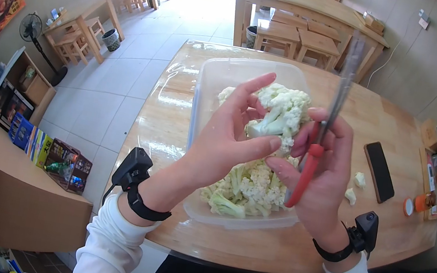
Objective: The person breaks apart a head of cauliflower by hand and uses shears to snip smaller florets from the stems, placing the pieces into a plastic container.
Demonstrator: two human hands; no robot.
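Note:
A piece of cauliflower is in my left hand, with the fingers wrapped round it, above a translucent plastic container. My right hand holds red-handled scissors, their blades pointing up and away; its fingertips are close to the right side of the held piece. More cauliflower florets lie in the container beneath my hands. Two small cauliflower bits rest on the wooden table to the right of the container.
A black phone lies right of the cauliflower bits. Along the table's right edge stand condiment jars and a tissue box. A wooden counter is at the left. Behind are more tables and stools.

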